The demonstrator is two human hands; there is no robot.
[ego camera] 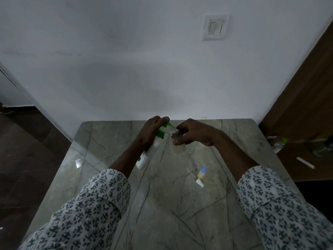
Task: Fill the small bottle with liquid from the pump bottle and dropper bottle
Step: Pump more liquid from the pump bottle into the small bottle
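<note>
Stock on view, logged from my remote seat, every place given from the small bottle.

- Small bottle (177,141): clear, pale liquid in its lower part, held tilted above the marble table (108,150). Right hand (194,134) pinches it, thumb on the near face and fingers curled behind the neck.
- Pump bottle (147,156): white body, green pump head, just left of the small bottle and leaning towards it. The green nozzle (170,125) sits at the small bottle's mouth. Left hand (153,130) grips it, fingers wrapped over the pump head.
- Dropper bottle (201,173): blue tip, yellowish contents, on the table below and slightly right of the small bottle, well apart from it. I cannot tell whether it is upright.
- White cap (200,182): lying on the table just beside the dropper bottle, on the side away from the small bottle.
- Wall switch (214,27): far above the small bottle, to its right.
- Patterned sleeves (93,204): on both forearms, nearer me than the small bottle.
</note>
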